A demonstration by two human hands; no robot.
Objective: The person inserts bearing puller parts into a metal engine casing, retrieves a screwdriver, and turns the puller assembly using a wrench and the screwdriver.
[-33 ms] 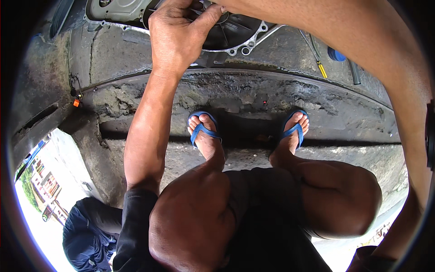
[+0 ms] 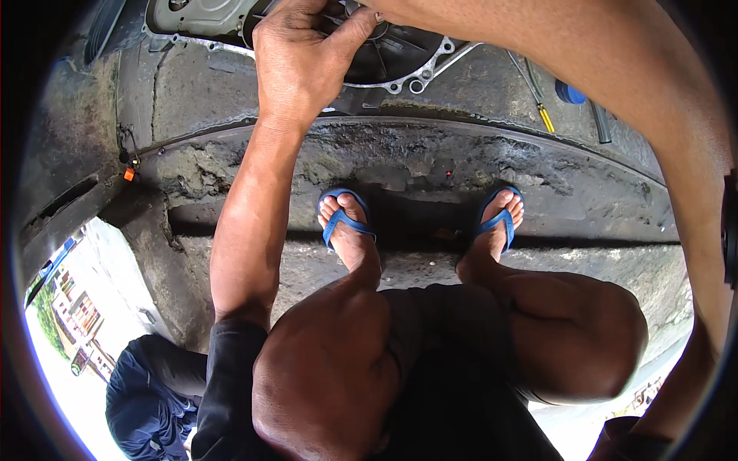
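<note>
At the upper edge lies a metal engine casing (image 2: pixel 419 77) with bolt holes along its pale rim and dark ribs inside. My left hand (image 2: pixel 304 65) rests over its middle, the thumb stretched toward the round hub (image 2: pixel 378 29). Its other fingers bend in but are partly hidden and cut off by the picture's edge, so what they hold is unclear. From the right my forearm (image 2: pixel 538 31) crosses above the casing; the right hand itself lies beyond the upper edge.
Right of the casing lie a yellow-handled tool (image 2: pixel 546 119), a blue round cap (image 2: pixel 570 93) and a dark tube (image 2: pixel 600 124). A small orange piece (image 2: pixel 129 174) is at the left. My sandalled feet stand on a stained concrete ledge (image 2: pixel 415 265). Another person (image 2: pixel 150 392) is at lower left.
</note>
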